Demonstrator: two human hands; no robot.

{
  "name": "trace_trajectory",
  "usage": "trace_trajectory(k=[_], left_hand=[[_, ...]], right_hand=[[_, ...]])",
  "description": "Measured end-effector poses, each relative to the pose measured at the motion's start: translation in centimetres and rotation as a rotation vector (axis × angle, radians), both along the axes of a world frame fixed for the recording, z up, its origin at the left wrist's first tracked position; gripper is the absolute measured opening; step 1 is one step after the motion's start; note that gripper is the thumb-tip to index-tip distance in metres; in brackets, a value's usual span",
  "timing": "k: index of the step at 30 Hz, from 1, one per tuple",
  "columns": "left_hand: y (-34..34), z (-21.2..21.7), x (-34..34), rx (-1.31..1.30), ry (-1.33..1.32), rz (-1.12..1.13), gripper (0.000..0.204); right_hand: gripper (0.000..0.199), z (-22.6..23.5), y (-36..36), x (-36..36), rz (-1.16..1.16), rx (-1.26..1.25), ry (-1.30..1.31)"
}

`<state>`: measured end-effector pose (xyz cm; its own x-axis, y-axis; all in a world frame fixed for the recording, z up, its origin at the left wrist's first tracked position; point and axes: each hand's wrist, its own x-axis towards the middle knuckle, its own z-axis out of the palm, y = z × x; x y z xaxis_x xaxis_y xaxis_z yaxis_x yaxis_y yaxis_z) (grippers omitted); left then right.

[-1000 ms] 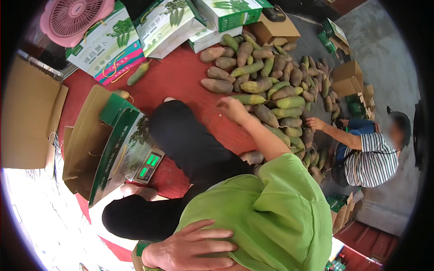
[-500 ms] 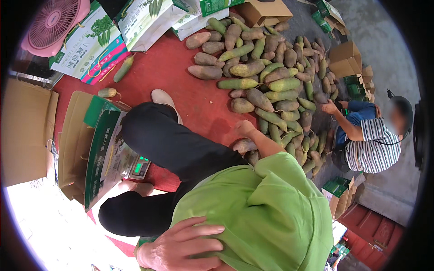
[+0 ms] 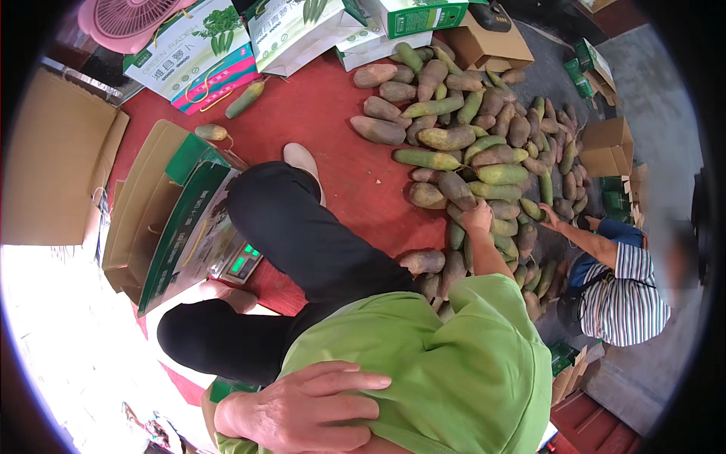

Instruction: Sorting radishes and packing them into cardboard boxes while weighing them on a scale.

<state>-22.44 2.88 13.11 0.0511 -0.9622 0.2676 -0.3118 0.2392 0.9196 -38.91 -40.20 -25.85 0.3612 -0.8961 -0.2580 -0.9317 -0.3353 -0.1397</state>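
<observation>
A large pile of long radishes (image 3: 501, 175), green and brownish with soil, lies in front of me and to the right. My right hand (image 3: 476, 219) reaches down into it, by the lower end of a brown radish (image 3: 456, 191). Its fingertips are hidden, so I cannot tell whether they grip anything. My left hand (image 3: 310, 408) rests on my green shirt (image 3: 423, 340), fingers stretched out and holding nothing. On the pile's far right side, another person's hand (image 3: 553, 219) reaches to the radishes, with the arm stretched out.
An open carton (image 3: 144, 212) stands left of my legs, with a scale (image 3: 240, 263) showing a lit green display beside it. Printed boxes (image 3: 200, 53) and a pink fan (image 3: 136, 19) are at the back left. Two loose radishes (image 3: 246, 99) lie on the red floor (image 3: 302, 106).
My right hand has moved rightward from above the red floor onto the pile. My left hand stays on the shirt. The other person has leaned lower, and the whole view has shifted.
</observation>
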Motion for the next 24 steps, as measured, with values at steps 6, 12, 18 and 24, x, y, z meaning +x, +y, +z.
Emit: trace_trajectory(k=[6,12,18,24], left_hand=[[-2.0,0.2,0.0,-0.029,0.056,-0.018,0.019],[-2.9,0.6,1.0,-0.053,0.099,-0.044,0.023],[-3.4,0.5,1.1,-0.079,0.134,-0.061,0.023],[-3.3,0.3,1.3,-0.082,0.155,-0.045,0.020]], right_hand=[[0.075,-0.2,-1.7,1.4,-0.027,0.016,0.036],[0.093,0.7,-2.2,2.8,0.010,0.203,0.105],[0.090,1.9,-1.0,4.7,-0.031,0.174,0.352],[0.083,-1.5,-2.3,3.5,-0.044,0.128,0.188]])
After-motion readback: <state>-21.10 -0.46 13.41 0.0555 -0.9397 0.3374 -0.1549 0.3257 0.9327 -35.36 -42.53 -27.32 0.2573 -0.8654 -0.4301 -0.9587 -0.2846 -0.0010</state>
